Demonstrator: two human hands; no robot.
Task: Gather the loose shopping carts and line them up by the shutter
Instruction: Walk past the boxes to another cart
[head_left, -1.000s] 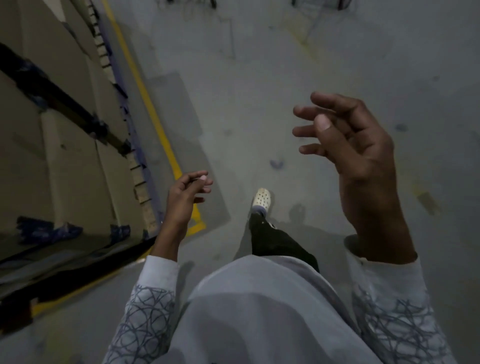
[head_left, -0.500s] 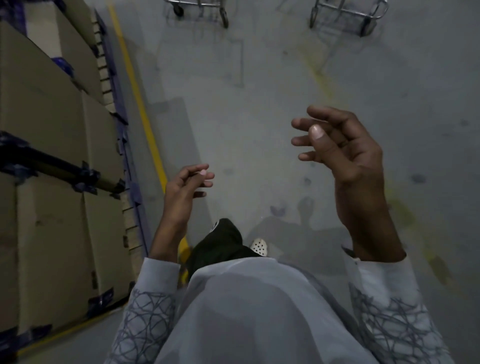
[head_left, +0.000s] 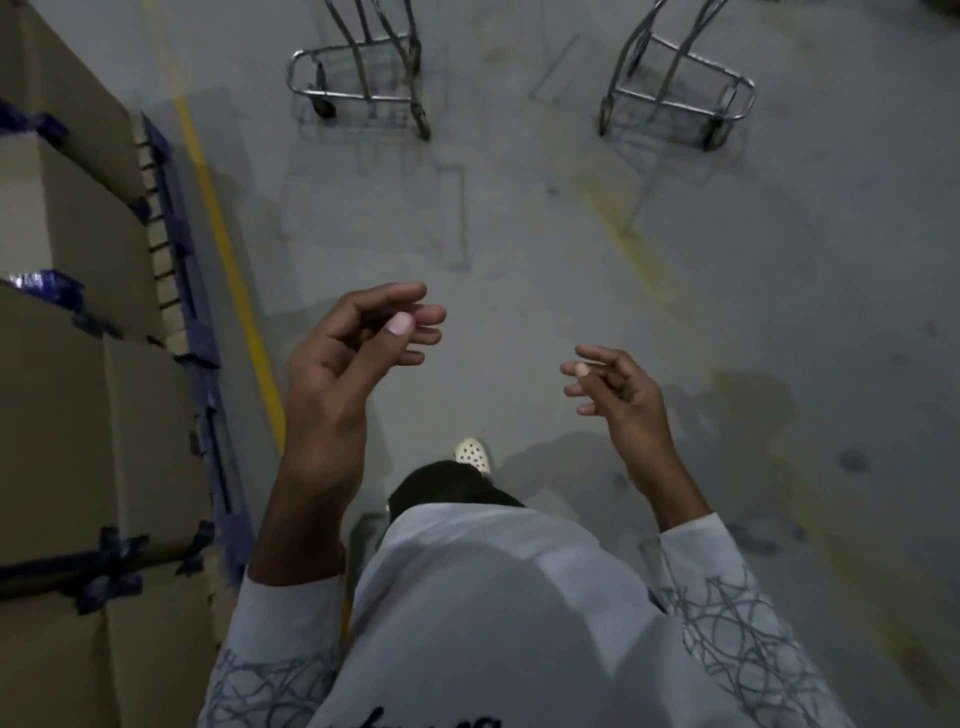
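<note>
Carts: both way more in frame than half a second ago, left cart (head_left: 358, 78) and right cart (head_left: 675, 98) standing apart at the far end of the floor (head_left: 519, 234), so the walk-up is nearly done imo
Hands: left hand (head_left: 353, 353) now raised higher, right hand (head_left: 618, 389) lower, both loosely curled, holding nothing
Hidden: cart handles and baskets cut off up top, no shutter in sight, pretty dim

Dim, bluish indoor light with soft faint shadows on the concrete floor (head_left: 519, 218); edges bow outward (wide-angle lens), and the whole picture looks slightly soft and grainy.
</note>
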